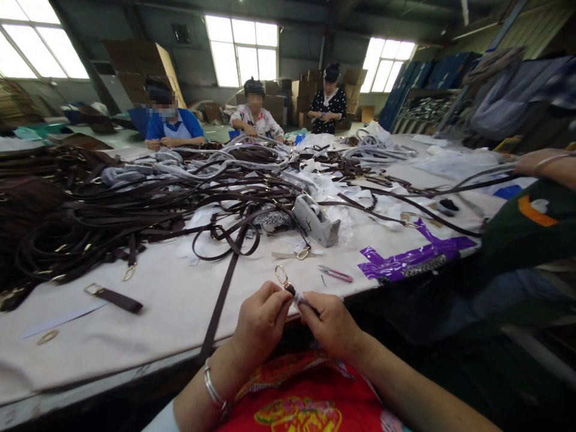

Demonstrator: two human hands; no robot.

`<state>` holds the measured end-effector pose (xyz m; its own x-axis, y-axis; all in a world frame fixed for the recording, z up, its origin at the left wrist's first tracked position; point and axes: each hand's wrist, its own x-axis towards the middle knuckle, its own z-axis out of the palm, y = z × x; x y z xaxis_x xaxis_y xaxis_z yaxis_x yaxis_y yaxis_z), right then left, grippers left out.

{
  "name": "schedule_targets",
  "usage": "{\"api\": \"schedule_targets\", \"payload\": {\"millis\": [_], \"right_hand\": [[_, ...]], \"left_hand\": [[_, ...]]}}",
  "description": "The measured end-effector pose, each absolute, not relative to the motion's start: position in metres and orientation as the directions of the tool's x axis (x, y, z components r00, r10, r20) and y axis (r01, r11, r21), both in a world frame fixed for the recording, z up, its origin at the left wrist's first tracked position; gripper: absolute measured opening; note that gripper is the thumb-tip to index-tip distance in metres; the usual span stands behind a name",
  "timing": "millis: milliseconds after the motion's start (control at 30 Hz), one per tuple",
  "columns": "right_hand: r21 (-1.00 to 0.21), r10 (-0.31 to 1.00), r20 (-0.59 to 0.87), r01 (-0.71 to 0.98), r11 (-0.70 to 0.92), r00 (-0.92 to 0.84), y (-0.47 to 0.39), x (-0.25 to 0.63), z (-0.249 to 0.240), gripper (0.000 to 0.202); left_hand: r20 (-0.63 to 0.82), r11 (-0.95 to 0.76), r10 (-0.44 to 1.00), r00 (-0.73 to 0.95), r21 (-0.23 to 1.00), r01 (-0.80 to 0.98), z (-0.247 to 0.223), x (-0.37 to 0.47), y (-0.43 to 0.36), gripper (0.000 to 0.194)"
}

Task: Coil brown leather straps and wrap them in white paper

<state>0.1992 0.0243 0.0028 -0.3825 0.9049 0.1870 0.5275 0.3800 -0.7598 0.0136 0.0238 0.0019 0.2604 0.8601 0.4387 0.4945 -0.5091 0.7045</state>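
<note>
Both my hands meet over the table's front edge. My left hand (261, 315) pinches a brown strap end just below its gold clasp (282, 275). The fingers of my right hand (330, 321) close on the same strap end from the right, where a bit of whitish wrapping shows. Beyond them lie pink-handled thread snips (335, 274) and a grey tape dispenser (316, 221). A long brown strap (222, 297) hangs over the edge left of my hands.
Brown straps (99, 210) are heaped at left and centre. Purple tape (416, 255) covers the edge at right. A short strap (119, 299) and gold ring (47, 336) lie left. Three people stand or sit across the table; another person's arm (551, 165) holds straps at right.
</note>
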Motion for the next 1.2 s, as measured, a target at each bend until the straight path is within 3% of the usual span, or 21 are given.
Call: {"api": "schedule_targets", "payload": {"millis": [100,300,433,633,767,900,1000,1100,1200], "right_hand": [[-0.756,0.906,0.194,0.531,0.382,-0.376,0.024,0.202,-0.001,0.024],[-0.804,0.936,0.124,0.519,0.288,-0.328,0.023,0.207,-0.001,0.033],[-0.778,0.930,0.159,0.538,0.324,-0.330,0.022,0.205,-0.003,0.030],[-0.677,0.895,0.255,0.593,0.436,-0.367,0.019,0.204,-0.012,0.027],[-0.535,0.863,0.334,0.678,0.505,-0.379,0.018,0.206,-0.016,0.027],[-0.393,0.829,0.401,0.745,0.539,-0.389,0.015,0.205,-0.017,0.028],[-0.358,0.820,0.404,0.755,0.549,-0.405,0.015,0.203,-0.019,0.028],[-0.356,0.808,0.420,0.744,0.566,-0.413,0.016,0.206,-0.024,0.028],[-0.344,0.774,0.503,0.732,0.588,-0.385,0.016,0.215,-0.029,0.027]], "left_hand": [[0.397,-0.490,0.871,0.291,0.747,0.449,0.004,0.014,0.026,0.016],[0.480,-0.465,0.873,0.090,0.762,0.450,0.003,0.013,0.023,0.011],[0.463,-0.441,0.883,0.071,0.771,0.460,-0.002,0.012,0.016,0.011],[0.360,-0.381,0.924,0.131,0.827,0.413,0.004,0.015,0.013,0.007],[0.197,-0.216,0.976,0.090,0.909,0.355,0.010,0.018,0.014,0.012],[-0.149,0.144,0.988,0.049,0.985,0.098,0.010,0.026,0.016,0.025],[-0.379,0.402,0.916,0.132,0.868,-0.292,0.010,0.032,0.014,0.032],[-0.364,0.400,0.914,0.177,0.746,-0.532,0.010,0.028,0.011,0.032],[-0.247,0.239,0.967,0.061,0.799,-0.551,0.012,0.011,0.012,0.029]]}}
